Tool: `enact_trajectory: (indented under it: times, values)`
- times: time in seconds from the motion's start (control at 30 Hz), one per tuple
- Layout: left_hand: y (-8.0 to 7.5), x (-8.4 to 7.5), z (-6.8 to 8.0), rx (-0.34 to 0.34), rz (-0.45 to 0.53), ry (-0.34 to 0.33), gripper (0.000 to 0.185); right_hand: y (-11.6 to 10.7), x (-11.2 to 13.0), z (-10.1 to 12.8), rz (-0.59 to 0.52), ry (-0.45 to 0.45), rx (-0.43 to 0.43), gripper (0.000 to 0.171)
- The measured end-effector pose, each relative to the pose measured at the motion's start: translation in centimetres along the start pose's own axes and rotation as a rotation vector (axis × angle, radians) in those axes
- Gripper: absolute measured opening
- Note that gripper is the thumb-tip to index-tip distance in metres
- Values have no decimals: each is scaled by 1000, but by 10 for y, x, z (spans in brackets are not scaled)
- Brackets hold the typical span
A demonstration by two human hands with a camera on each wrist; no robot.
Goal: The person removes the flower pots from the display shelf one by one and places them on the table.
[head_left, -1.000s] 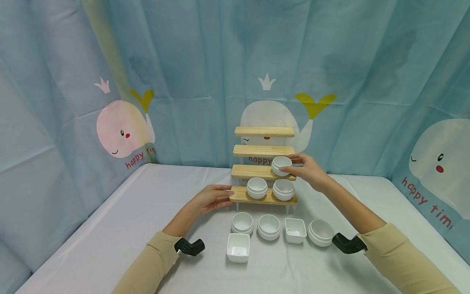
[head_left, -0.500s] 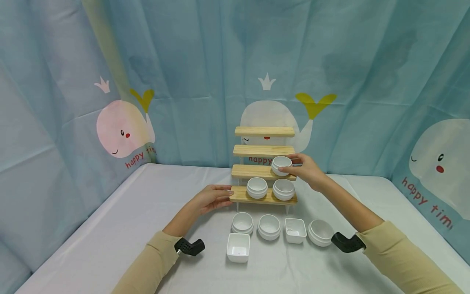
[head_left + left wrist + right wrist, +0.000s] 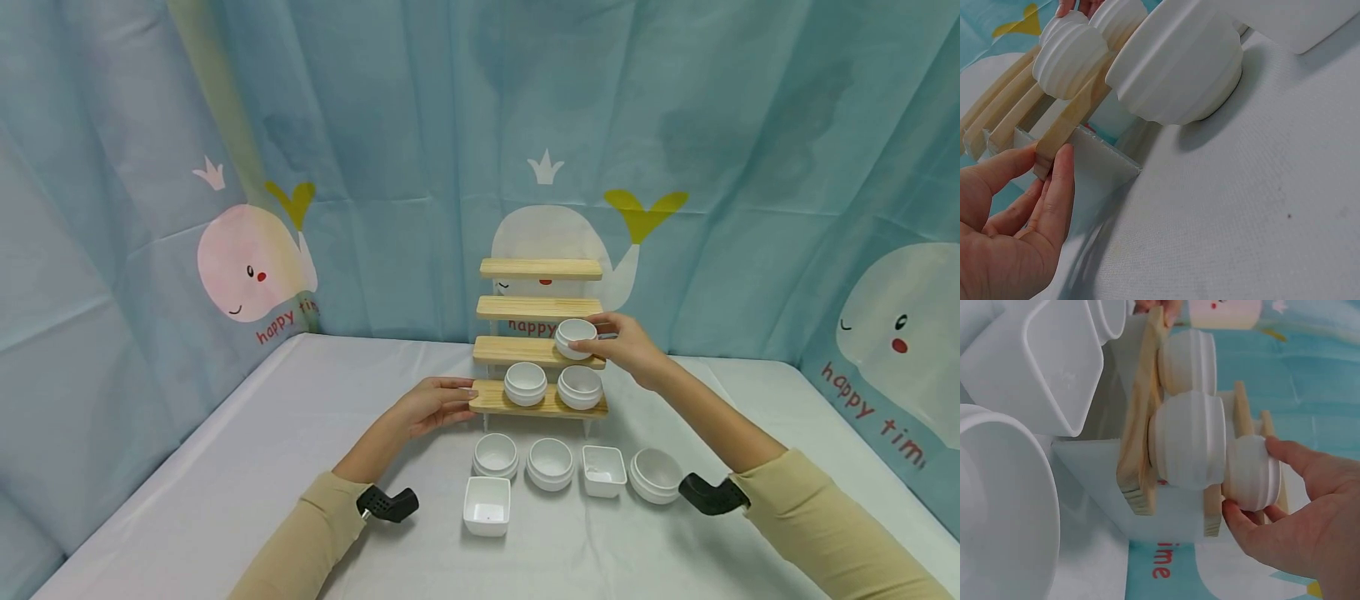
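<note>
The counter (image 3: 247,467), under a pale cloth, carries a four-step wooden rack (image 3: 540,340) standing at 12 o'clock from the person, its planks running left to right and climbing away toward the whale-print curtain (image 3: 375,167). On the lowest step (image 3: 536,406) sit two ribbed white cups side by side; in front of the rack, at 6 o'clock from it, lie three round bowls and two square dishes (image 3: 487,505) on the cloth. The right hand (image 3: 630,346) reaches in from 4 o'clock and is clamped on a small white cup (image 3: 576,338), thumb and fingertips pinching its wall, with the cup resting at the right end of the second step (image 3: 517,350), directly above the right-hand cup of the lowest step. In the right wrist view the cup (image 3: 1252,473) sits against the plank edge, mouth upward relative to the rack. The left hand (image 3: 435,404) comes from 8 o'clock; its thumb and straightened fingers (image 3: 1054,187) pinch the left end of the lowest step. So the cup lies just off the right hand's fingertips at 10 o'clock, and the right hand is far nearer to it than the left.
</note>
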State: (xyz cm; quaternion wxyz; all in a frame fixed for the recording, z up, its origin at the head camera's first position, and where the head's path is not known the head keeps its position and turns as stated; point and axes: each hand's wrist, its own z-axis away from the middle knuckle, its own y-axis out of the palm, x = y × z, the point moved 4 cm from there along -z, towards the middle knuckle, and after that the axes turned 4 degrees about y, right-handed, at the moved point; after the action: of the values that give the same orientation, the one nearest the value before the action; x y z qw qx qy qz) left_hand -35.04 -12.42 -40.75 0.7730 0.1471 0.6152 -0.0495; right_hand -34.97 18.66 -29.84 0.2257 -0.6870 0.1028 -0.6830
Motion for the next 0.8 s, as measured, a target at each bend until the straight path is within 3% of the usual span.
enact_trajectory:
  times: [0.8]
  values:
    - [0, 0, 1, 4, 2, 5, 49, -3, 10, 18, 8, -28, 19, 75]
